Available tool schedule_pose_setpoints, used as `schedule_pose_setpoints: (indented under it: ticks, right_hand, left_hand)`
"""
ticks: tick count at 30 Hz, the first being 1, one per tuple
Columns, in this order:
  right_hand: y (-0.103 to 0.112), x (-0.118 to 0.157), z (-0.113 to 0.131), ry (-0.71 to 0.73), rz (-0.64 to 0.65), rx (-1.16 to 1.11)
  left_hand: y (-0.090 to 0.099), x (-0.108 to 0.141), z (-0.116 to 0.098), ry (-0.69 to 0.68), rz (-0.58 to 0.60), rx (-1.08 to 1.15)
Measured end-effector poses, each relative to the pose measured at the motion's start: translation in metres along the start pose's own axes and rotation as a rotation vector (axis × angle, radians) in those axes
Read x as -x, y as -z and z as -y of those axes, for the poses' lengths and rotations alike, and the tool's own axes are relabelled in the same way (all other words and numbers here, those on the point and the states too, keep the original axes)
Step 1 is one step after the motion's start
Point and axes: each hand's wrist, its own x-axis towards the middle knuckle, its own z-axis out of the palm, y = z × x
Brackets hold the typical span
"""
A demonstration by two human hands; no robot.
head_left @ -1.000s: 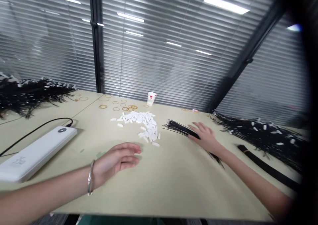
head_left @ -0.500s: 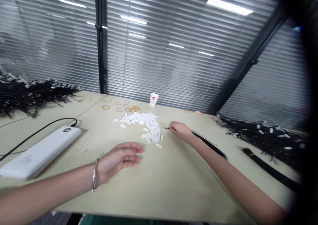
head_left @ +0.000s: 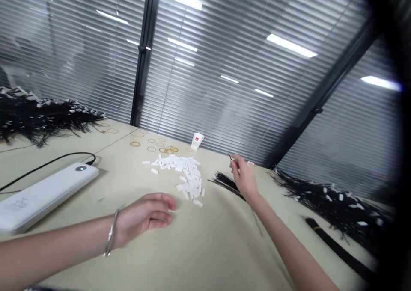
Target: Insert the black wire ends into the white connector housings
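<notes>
My left hand (head_left: 146,216), wearing a silver bangle, is held over the table with its fingers apart and slightly curled, nothing in it. To its upper right lies a pile of small white pieces (head_left: 192,182). My right hand (head_left: 243,177) is raised above a loose bundle of thin black strands (head_left: 226,182), pinching one thin black strand (head_left: 230,156). The dark tip of that strand pokes out past the fingertips, and a blurred length of it seems to trail below the forearm. My right hand and forearm cover part of the bundle.
A white power bank (head_left: 48,194) with a black cable sits at left. Yellow rubber bands (head_left: 168,149) and a paper cup (head_left: 197,141) are toward the back. Heaps of black strands with white ends lie far left (head_left: 48,115) and right (head_left: 330,201), near a banded black bundle (head_left: 337,248).
My right hand has lifted up from the black bundle with one strand in its fingers. My left hand stays open in nearly the same place. The view has tilted.
</notes>
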Motion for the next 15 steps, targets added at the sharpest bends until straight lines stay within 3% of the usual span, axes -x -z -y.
schedule_pose_setpoints:
  ticks: [7, 15]
  right_hand:
    - [0.021, 0.006, 0.066, 0.099, -0.163, -0.511]
    - [0.000, 0.012, 0.087, -0.127, -0.180, -1.023]
  left_hand:
    - [0.002, -0.003, 0.005, -0.016, -0.013, 0.023]
    - [0.005, -0.012, 0.005, -0.058, -0.036, -0.093]
